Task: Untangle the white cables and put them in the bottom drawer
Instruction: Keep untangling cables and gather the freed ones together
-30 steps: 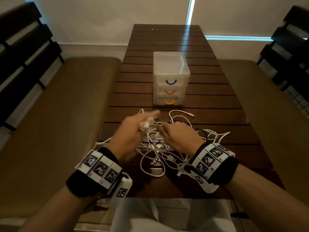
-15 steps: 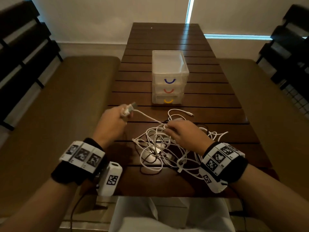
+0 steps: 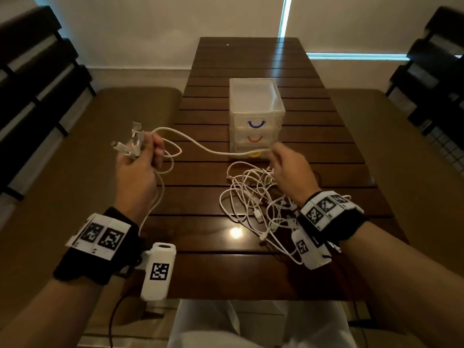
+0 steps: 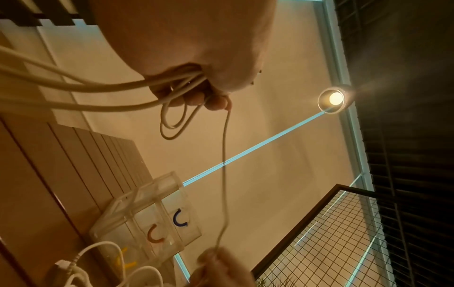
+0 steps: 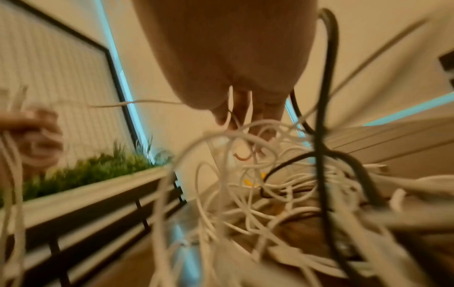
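Observation:
A tangle of white cables (image 3: 253, 197) lies on the dark slatted table (image 3: 206, 237), in front of a clear three-drawer box (image 3: 256, 116). Its bottom drawer (image 3: 251, 153) has a yellow handle and is closed. My left hand (image 3: 140, 159) is raised at the left and grips a bundle of cable ends and loops (image 4: 172, 91). One white cable (image 3: 200, 145) stretches from it to my right hand (image 3: 286, 164), which pinches that strand above the tangle. The right wrist view is blurred and shows the cable heap (image 5: 258, 174) under the fingers.
Cushioned benches (image 3: 75, 172) flank the table on both sides. Dark slatted chair backs (image 3: 32, 71) stand at the far left and right. A black cord (image 5: 321, 116) runs through the heap near my right wrist. A planter with green plants (image 5: 86, 174) shows in the right wrist view.
My left hand has moved left and up with the cable ends, drawing a strand out of the tangle. My right hand has lifted from the heap and now pinches that strand near the drawers.

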{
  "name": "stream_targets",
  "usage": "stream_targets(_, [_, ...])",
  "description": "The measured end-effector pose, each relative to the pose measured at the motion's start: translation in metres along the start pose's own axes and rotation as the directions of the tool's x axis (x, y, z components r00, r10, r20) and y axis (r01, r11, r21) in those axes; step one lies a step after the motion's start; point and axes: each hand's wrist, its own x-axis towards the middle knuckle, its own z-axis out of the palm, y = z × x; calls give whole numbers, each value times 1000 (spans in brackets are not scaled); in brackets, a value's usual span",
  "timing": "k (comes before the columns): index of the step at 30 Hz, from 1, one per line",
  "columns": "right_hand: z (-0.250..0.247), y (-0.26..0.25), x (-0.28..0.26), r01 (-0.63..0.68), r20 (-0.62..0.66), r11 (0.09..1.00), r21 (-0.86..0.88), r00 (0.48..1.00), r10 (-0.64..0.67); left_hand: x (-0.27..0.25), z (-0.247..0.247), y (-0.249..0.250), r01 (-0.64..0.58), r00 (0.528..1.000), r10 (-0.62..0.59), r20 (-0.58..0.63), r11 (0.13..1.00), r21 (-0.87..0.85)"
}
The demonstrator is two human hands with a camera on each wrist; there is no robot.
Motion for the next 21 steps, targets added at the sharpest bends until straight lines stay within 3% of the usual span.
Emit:
stream_targets(2, [-8,-17,4,53,-204,988,144,979,-23,1,-5,-7,19,999,-22,50,999,51])
stream_targets(3, [-10,-25,2,90,-226,981,170,973,-50,2,-8,-14,50,995,-58,79,994,102])
stream_targets(4, [-8,-27,-3,115,-171,981,159,981,-87,3,-11,-21,80,989,-101,106,980,179])
stream_targets(5, [-5,-27,-9,120,-33,989,89,993,-117,3,-13,-27,102,984,-138,117,957,271])
stream_targets(6, [1,-24,-17,122,172,991,-50,979,-112,2,-13,-32,120,982,-162,99,934,337])
stream_targets(7, [7,-21,-24,139,361,969,-206,931,-57,0,-13,-35,128,985,-164,63,916,380])
stream_targets(8, [13,-18,-29,147,455,937,-319,890,15,-3,-11,-36,101,992,-126,31,900,423])
stream_targets(9, [16,-15,-34,137,461,922,-363,886,50,-7,-10,-36,35,998,-59,37,882,470])
stream_targets(12, [17,-16,-37,158,307,945,-287,949,-66,-20,-1,-29,-163,985,120,123,882,443])
stream_targets(14, [17,-24,-38,205,235,960,-192,959,-158,-28,9,-27,-153,975,78,208,915,373])
stream_targets(16, [17,-39,-39,258,187,963,-81,953,-240,-37,24,-26,-204,926,39,377,889,409])
stream_targets(19, [19,-47,-43,295,105,953,76,948,-301,-45,39,-38,-341,820,-140,555,658,671])
stream_targets(21, [21,-43,-47,286,91,955,84,952,-293,-46,42,-44,-377,804,-222,552,527,761])
